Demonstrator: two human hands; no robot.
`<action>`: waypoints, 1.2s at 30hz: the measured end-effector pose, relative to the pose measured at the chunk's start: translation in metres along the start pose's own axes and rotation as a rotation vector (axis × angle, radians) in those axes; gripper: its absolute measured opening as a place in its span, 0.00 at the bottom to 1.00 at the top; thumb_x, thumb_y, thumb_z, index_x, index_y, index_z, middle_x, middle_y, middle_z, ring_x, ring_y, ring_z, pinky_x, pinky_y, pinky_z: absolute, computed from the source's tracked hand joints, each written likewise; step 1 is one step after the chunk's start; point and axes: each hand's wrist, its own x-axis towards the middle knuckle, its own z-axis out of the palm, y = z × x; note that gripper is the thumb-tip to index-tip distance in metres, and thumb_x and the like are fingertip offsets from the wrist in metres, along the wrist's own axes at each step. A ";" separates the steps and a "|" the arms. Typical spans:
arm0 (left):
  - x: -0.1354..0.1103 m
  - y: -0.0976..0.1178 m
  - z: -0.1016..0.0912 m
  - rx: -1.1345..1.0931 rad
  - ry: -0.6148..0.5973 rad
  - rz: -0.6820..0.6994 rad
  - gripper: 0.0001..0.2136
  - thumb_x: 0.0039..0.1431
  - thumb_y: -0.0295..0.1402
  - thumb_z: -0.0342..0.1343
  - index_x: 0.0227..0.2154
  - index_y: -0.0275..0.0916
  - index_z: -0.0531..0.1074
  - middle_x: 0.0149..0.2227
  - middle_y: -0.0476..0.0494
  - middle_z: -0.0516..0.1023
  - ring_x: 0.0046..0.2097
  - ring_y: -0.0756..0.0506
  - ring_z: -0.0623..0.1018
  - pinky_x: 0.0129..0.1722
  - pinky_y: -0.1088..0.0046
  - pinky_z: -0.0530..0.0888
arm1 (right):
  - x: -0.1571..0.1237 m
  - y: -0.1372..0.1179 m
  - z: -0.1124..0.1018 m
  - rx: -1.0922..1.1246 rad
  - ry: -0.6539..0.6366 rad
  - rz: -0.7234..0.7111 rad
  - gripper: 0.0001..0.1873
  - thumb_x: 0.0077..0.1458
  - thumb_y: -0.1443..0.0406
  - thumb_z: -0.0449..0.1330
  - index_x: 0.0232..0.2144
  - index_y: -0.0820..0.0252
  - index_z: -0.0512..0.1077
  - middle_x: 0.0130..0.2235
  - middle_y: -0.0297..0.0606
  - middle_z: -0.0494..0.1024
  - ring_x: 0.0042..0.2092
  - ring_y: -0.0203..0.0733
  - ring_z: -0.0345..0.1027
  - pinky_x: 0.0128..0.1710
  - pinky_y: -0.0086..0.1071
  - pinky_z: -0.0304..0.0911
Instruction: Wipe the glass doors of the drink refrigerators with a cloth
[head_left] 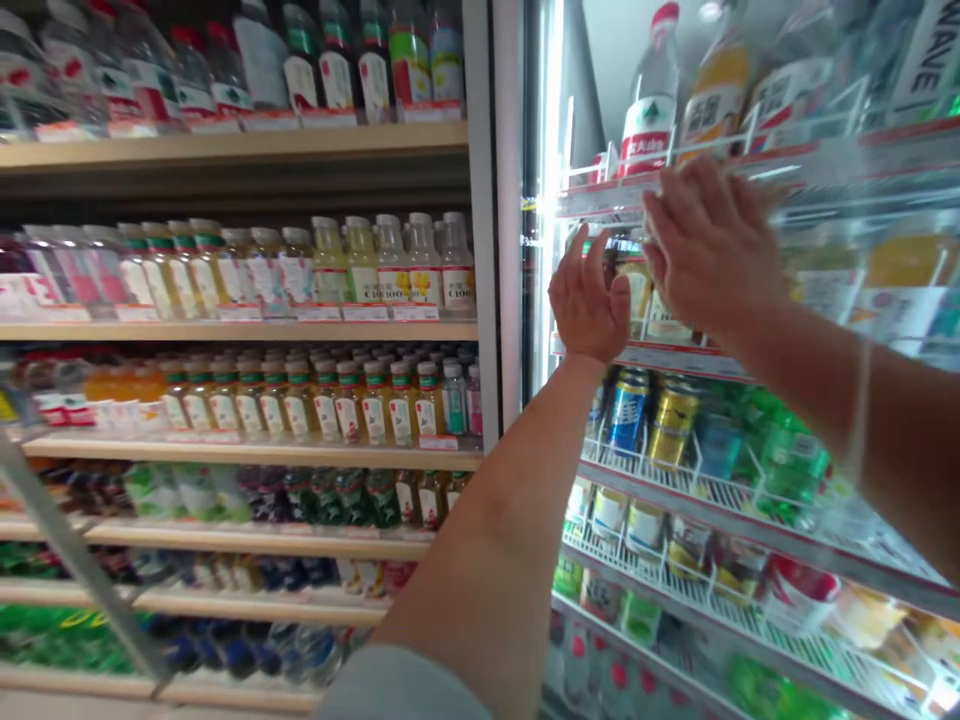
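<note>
Both my arms reach into an open drinks cooler (pixel 540 200) on the right. My left hand (pixel 589 305) is raised with its fingers stretched upward and apart, holding nothing, at the front of the second wire shelf (pixel 675 358). My right hand (pixel 709 245) is just to its right, fingers stretched flat toward the shelf above. A pale-labelled bottle (pixel 641 290) stands between the two hands, partly hidden by them. I cannot tell whether either hand touches it.
The cooler's top shelf holds a red-capped water bottle (pixel 651 100) and an orange drink (pixel 716 90). Cans (pixel 628 410) and green bottles (pixel 787 460) fill the lower racks. Left of the cooler, open wooden shelves (pixel 240 330) carry rows of bottled drinks.
</note>
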 end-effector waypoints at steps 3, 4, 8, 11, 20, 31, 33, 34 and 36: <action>0.000 -0.002 0.002 -0.043 0.047 0.029 0.37 0.70 0.50 0.17 0.68 0.38 0.59 0.73 0.43 0.56 0.74 0.46 0.52 0.72 0.60 0.55 | -0.002 -0.003 -0.002 0.025 -0.135 -0.167 0.35 0.67 0.51 0.31 0.69 0.45 0.60 0.72 0.21 0.54 0.75 0.51 0.41 0.76 0.57 0.43; 0.000 -0.003 0.003 -0.055 0.079 0.043 0.36 0.70 0.49 0.18 0.68 0.38 0.59 0.72 0.41 0.58 0.74 0.46 0.54 0.72 0.59 0.56 | -0.002 0.000 -0.007 0.018 -0.157 -0.200 0.35 0.68 0.52 0.32 0.69 0.49 0.61 0.72 0.23 0.55 0.75 0.51 0.44 0.76 0.57 0.44; 0.002 -0.006 0.005 -0.083 0.164 0.078 0.32 0.71 0.48 0.23 0.67 0.41 0.60 0.70 0.39 0.62 0.72 0.44 0.59 0.70 0.58 0.59 | -0.010 0.024 -0.030 -0.088 -0.022 -0.112 0.33 0.70 0.54 0.39 0.71 0.57 0.58 0.73 0.34 0.54 0.75 0.54 0.42 0.74 0.62 0.42; 0.004 -0.006 0.004 -0.099 0.156 0.092 0.31 0.72 0.48 0.26 0.66 0.40 0.62 0.69 0.38 0.64 0.71 0.42 0.60 0.70 0.55 0.60 | -0.028 0.035 -0.040 -0.176 0.060 -0.031 0.31 0.72 0.56 0.41 0.73 0.59 0.54 0.74 0.38 0.51 0.76 0.57 0.40 0.74 0.62 0.42; 0.008 -0.004 -0.002 -0.182 0.137 0.129 0.25 0.73 0.44 0.36 0.62 0.37 0.67 0.67 0.36 0.67 0.68 0.39 0.66 0.69 0.51 0.60 | -0.073 0.071 -0.066 -0.296 0.009 0.017 0.29 0.74 0.58 0.42 0.73 0.57 0.54 0.74 0.39 0.53 0.76 0.53 0.41 0.74 0.57 0.45; 0.008 -0.006 0.001 -0.154 0.149 0.152 0.25 0.74 0.45 0.37 0.63 0.41 0.68 0.69 0.39 0.66 0.70 0.36 0.65 0.70 0.50 0.59 | -0.109 0.107 -0.101 -0.384 0.094 0.259 0.32 0.73 0.56 0.41 0.72 0.65 0.55 0.74 0.45 0.52 0.76 0.55 0.40 0.74 0.55 0.46; 0.008 -0.005 0.000 -0.121 0.156 0.171 0.26 0.74 0.45 0.36 0.63 0.40 0.68 0.69 0.37 0.65 0.70 0.37 0.64 0.69 0.50 0.60 | -0.118 0.111 -0.103 -0.402 0.120 0.293 0.33 0.73 0.56 0.41 0.72 0.67 0.55 0.74 0.46 0.52 0.76 0.55 0.40 0.74 0.56 0.46; 0.009 -0.005 0.000 -0.112 0.154 0.179 0.26 0.74 0.45 0.36 0.63 0.39 0.68 0.69 0.37 0.65 0.70 0.37 0.64 0.69 0.51 0.60 | -0.122 0.112 -0.105 -0.404 0.093 0.263 0.32 0.73 0.55 0.41 0.72 0.66 0.56 0.73 0.46 0.53 0.76 0.55 0.40 0.74 0.56 0.46; 0.010 -0.005 0.000 -0.101 0.143 0.186 0.27 0.74 0.45 0.35 0.64 0.39 0.68 0.70 0.37 0.64 0.71 0.37 0.62 0.70 0.52 0.59 | -0.126 0.118 -0.109 -0.394 -0.002 0.145 0.31 0.73 0.55 0.43 0.71 0.63 0.58 0.73 0.44 0.55 0.75 0.53 0.42 0.74 0.54 0.47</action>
